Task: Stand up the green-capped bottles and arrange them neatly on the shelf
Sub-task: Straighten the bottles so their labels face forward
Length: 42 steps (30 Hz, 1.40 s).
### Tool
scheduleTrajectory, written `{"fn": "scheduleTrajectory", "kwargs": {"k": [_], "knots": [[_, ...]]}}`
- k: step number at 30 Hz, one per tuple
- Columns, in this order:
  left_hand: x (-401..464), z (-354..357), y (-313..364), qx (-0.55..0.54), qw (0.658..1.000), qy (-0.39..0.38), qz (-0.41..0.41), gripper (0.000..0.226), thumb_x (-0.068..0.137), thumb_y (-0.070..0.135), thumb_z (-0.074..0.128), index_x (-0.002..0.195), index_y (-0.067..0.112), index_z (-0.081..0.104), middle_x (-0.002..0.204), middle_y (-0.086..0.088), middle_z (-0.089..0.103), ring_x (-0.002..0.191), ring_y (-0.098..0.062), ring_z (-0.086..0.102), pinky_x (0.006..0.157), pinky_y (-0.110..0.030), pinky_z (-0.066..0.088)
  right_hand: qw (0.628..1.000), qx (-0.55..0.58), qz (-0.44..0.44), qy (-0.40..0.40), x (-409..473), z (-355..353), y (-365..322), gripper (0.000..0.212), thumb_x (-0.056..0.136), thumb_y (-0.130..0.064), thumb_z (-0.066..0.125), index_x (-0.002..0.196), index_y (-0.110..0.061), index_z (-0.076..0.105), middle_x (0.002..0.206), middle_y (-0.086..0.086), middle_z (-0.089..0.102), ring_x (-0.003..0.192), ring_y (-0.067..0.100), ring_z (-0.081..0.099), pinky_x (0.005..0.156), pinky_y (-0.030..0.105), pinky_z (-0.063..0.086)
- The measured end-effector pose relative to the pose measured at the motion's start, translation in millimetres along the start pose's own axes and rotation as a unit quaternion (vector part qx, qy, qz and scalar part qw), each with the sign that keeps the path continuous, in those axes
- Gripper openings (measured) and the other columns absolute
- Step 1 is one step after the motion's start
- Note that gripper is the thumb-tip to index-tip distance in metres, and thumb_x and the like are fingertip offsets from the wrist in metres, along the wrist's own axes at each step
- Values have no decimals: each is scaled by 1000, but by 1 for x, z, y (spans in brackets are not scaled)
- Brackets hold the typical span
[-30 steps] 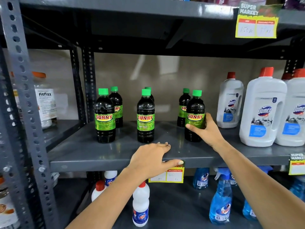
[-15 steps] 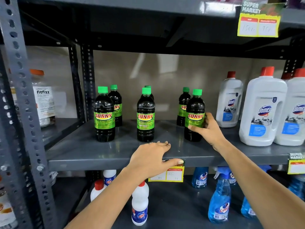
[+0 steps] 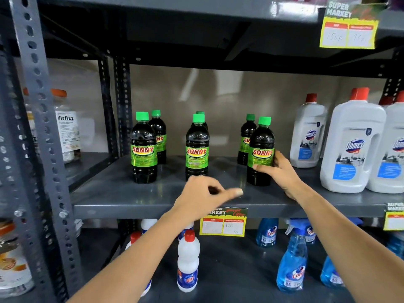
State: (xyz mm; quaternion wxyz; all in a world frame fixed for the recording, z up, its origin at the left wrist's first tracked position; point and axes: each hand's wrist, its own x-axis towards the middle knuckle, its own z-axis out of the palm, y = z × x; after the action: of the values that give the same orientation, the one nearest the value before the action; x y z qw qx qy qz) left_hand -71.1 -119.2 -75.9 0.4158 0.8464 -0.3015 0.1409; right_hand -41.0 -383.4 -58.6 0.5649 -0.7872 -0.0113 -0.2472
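Observation:
Several dark green-capped Sunny bottles stand upright on the grey shelf (image 3: 122, 193) in three front-and-back pairs. The left pair's front bottle (image 3: 143, 149) and the middle pair's front bottle (image 3: 196, 147) stand free. My right hand (image 3: 278, 171) grips the lower label of the right front bottle (image 3: 261, 147), which is upright on the shelf. My left hand (image 3: 203, 197) hovers just above the shelf's front edge, below the middle bottle, fingers loosely curled with the index finger stretched right, holding nothing.
White Domex jugs (image 3: 352, 143) with red caps stand close to the right of the held bottle. A slotted steel upright (image 3: 43, 127) rises at the left. Price tags (image 3: 223, 224) hang on the shelf edge. Spray bottles and white bottles fill the lower shelf.
My left hand has lifted off the shelf's front edge and curled its fingers. My right hand keeps its hold on the right front bottle, which has barely shifted.

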Motion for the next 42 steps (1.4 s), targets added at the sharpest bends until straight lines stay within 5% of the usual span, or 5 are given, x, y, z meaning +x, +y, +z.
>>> {"fn": "scheduleTrajectory", "kwargs": {"k": [3,7,11,20,42], "knots": [[7,-9,-10,-75,981,175,-31,42,72,33,84,59,14,48,56,6,48,53,-6,42,54,-18,34,1000,-14,3,13,-1,0,2,56,70,-22,85,118,-20,57,117,3,69,110,21,64,100,39,48],[21,-12,-20,-109,948,264,-143,58,60,20,91,95,13,45,99,-2,46,88,-19,45,74,-26,38,1000,-24,3,19,-3,1,0,53,70,-25,85,115,-24,56,117,2,69,110,21,64,101,41,48],[46,-14,-29,-128,949,181,-223,91,58,20,94,131,10,41,135,-10,46,124,-29,44,99,-42,41,999,-40,9,17,-5,2,-2,56,69,-31,84,116,-27,53,122,1,66,113,22,61,104,44,46],[45,-11,-23,-88,972,73,-204,61,77,20,82,120,9,41,124,-9,57,114,-27,54,85,-33,41,998,-56,10,-24,-23,-9,-7,61,78,-31,79,129,-23,47,129,0,62,118,19,58,107,43,42],[19,-25,-22,-74,979,64,-178,92,69,33,87,142,10,34,135,-9,56,122,-25,53,92,-32,43,988,-103,-84,79,-43,-1,-20,85,80,-33,78,147,-16,30,145,2,47,133,17,45,107,29,33]]}}
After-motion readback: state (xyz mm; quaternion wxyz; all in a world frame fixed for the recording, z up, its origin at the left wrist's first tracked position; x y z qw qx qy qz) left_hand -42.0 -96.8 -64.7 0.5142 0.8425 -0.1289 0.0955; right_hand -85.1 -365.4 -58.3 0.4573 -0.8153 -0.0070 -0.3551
